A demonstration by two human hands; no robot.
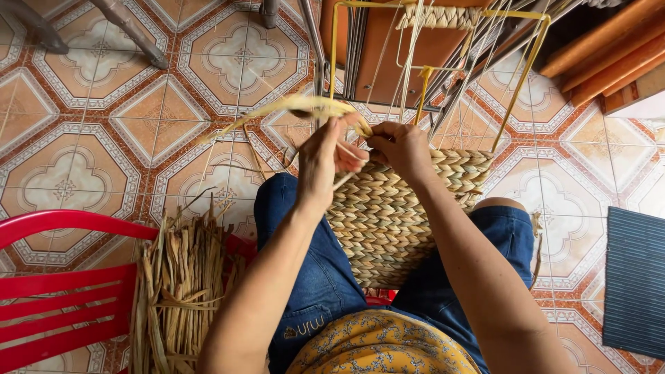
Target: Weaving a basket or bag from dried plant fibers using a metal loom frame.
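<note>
Patterned floor tiles (138, 118) in orange and cream fill the background, and the person sits above them in blue jeans with a woven panel (388, 221) resting across the lap. That panel is a flat piece of braided straw, its upper edge touching both hands.

One left hand (322, 163) is closed, fingers pinched together on a pale straw strand (305, 107) that runs up and away to its outer side. One right hand (402, 149) sits just beside it, nearly touching, fingers curled shut against the top edge of the panel — exactly what it pinches is hidden by the knuckles.

Beyond both hands rises a yellow wire frame (516, 83), with loose thin strands hanging from it and crossing the space just past the fingertips; these strands partly hide what lies behind. Behind the frame stands one brown wooden board (388, 55) on metal legs.

Below and to the outer side of the left hand lies one bundle of dried straw (180, 284), leaning against one red plastic chair (62, 291). Well off to the outer side of the right hand lies one dark ribbed mat (634, 277) — and farther away, past that hand, several orange wooden poles (603, 48) lie stacked together.
</note>
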